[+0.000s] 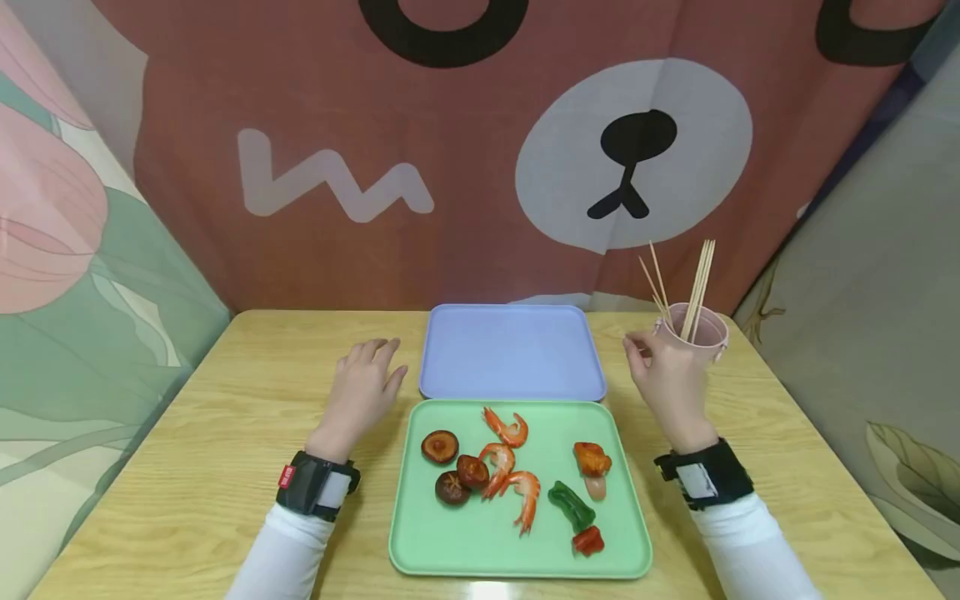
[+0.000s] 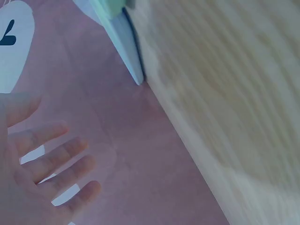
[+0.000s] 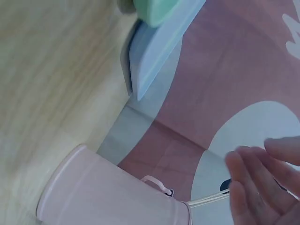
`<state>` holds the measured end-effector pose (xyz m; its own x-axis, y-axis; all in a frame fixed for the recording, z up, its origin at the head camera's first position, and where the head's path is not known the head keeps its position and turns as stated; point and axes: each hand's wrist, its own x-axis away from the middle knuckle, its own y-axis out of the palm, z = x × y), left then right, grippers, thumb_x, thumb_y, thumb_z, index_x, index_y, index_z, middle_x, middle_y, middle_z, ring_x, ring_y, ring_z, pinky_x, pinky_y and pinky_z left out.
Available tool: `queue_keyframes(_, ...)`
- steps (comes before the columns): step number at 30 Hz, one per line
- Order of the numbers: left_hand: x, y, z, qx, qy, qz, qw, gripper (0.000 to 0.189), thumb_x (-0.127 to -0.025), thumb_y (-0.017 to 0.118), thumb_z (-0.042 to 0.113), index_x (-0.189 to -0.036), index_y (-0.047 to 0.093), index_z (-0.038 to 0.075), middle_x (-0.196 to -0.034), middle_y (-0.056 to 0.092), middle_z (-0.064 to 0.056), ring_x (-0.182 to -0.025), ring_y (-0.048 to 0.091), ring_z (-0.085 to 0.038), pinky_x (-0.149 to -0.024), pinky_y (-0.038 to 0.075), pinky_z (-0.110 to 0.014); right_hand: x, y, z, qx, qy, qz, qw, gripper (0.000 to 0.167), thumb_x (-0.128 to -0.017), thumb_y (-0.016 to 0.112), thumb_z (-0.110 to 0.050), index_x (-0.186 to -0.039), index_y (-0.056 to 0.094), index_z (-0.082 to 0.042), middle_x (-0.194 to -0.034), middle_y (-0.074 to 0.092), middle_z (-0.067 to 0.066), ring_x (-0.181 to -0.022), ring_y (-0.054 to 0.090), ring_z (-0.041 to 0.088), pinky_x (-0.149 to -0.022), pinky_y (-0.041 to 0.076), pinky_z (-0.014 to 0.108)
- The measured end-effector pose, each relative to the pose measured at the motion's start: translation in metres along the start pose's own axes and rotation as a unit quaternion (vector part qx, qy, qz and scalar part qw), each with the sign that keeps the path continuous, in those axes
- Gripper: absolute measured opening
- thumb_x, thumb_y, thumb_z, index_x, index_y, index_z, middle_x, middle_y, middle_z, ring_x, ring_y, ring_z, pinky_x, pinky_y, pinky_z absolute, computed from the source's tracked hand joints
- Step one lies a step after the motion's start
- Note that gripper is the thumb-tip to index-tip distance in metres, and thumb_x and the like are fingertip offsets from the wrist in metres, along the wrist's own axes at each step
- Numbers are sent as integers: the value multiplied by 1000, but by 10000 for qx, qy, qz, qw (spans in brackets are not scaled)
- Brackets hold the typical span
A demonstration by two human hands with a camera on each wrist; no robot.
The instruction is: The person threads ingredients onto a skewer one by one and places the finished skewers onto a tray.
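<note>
My left hand (image 1: 360, 392) hovers left of the blue tray (image 1: 513, 350), its fingers spread and holding nothing. Over on the right, my right hand (image 1: 670, 387) is beside a pink bucket (image 1: 717, 325) of thin wooden skewers (image 1: 701, 287). Its fingers bend loosely, and the right wrist view shows nothing between them. Whether it touches the skewers I cannot tell. A green tray (image 1: 517, 550) carries several foods: shrimp (image 1: 527, 498), brown mushrooms (image 1: 439, 447), a green pepper piece (image 1: 572, 505), a red pepper piece (image 1: 588, 542), and a browned meat piece (image 1: 592, 459) against a pale pinkish piece (image 1: 596, 487).
Both trays stand on a wooden table (image 1: 247, 467), the blue one directly behind the green one. Behind the table's far edge hangs a brown cloth (image 1: 337, 258) with a bear face. Patterned cloths flank the table on both sides.
</note>
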<state>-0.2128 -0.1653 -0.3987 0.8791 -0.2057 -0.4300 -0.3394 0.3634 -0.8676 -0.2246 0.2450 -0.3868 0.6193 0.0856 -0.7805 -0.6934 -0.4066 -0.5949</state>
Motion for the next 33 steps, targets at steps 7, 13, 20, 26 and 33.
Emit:
queue_keyframes(7, 8, -3, -22, -236, -14, 141, 9996, 43, -93, 60, 25, -129, 55, 1, -125, 56, -22, -115, 51, -41, -87, 43, -56, -15, 7, 5, -9, 616, 304, 9976, 22, -87, 68, -19, -94, 71, 2, -81, 72, 17, -63, 68, 30, -48, 47, 45)
queue_keyframes(13, 18, -11, -45, -392, -103, 72, 9992, 44, -94, 59, 24, -130, 53, 0, -126, 54, -25, -115, 49, -44, -88, 42, -60, -20, 14, 11, 94, 1006, 405, 9941, 24, -88, 67, -21, -94, 70, 2, -79, 71, 18, -61, 67, 32, -46, 46, 45)
queue_keyframes(20, 25, -19, -67, -551, -43, 311, 9980, 43, -93, 59, 24, -127, 55, -1, -121, 56, -26, -111, 50, -45, -83, 41, -62, -26, 15, 17, 329, 1248, 769, 9886, 28, -90, 64, -27, -89, 65, 1, -74, 67, 18, -57, 59, 34, -45, 36, 42)
queue_keyframes(26, 30, -28, -77, -720, -104, 448, 9963, 43, -91, 61, 22, -126, 56, -2, -120, 57, -27, -109, 51, -47, -80, 42, -63, -33, 17, 21, 362, 1355, 978, 9853, 33, -91, 62, -31, -94, 64, 1, -83, 66, 21, -67, 63, 34, -54, 42, 46)
queue_keyframes(33, 36, -38, -83, -774, -132, 503, 9956, 43, -91, 63, 21, -126, 56, -2, -119, 56, -27, -109, 51, -47, -80, 42, -63, -33, 20, 26, 481, 1509, 976, 9826, 29, -90, 66, -26, -101, 66, 0, -93, 65, 23, -75, 66, 35, -65, 42, 53)
